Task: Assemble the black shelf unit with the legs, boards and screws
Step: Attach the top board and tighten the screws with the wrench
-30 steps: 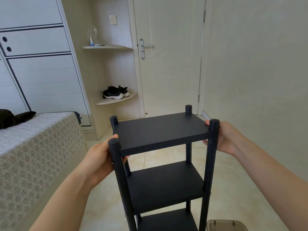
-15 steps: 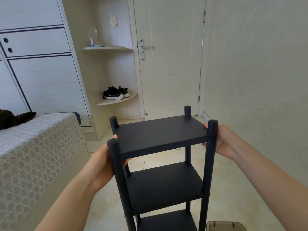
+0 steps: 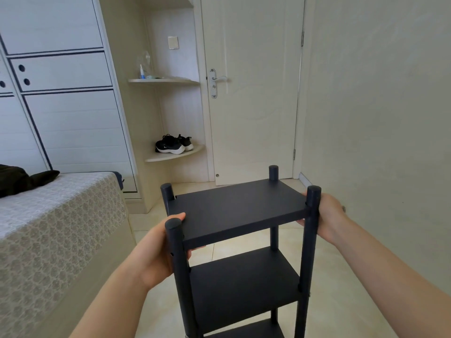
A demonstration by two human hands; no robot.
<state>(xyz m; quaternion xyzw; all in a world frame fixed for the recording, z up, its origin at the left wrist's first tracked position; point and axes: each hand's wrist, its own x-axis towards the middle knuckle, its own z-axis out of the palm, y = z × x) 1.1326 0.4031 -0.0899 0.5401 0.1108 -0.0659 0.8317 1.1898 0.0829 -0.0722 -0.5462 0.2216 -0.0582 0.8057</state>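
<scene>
While the black shelf unit [image 3: 240, 240] stands upright over the tiled floor [image 3: 341, 301], between a bed [image 3: 61, 215] and a wall [image 3: 378, 106], a person grips its top board [image 3: 239, 208] at both short ends. The left hand [image 3: 156, 252] lays its thumb on the board's upper face and curls its fingers beneath, beside the near left leg [image 3: 181, 276]. The right hand [image 3: 329, 215] clasps the opposite edge behind the near right leg [image 3: 309, 252], fingertips showing under the board. The unit's feet are out of frame. In the corner beyond, a lower corner shelf [image 3: 192, 152] holds a pair of black sneakers [image 3: 172, 144]. An upper corner shelf [image 3: 180, 81] holds a small white bottle [image 3: 141, 71] and items too small to identify. A dark garment [image 3: 19, 179] lies on the bed.
</scene>
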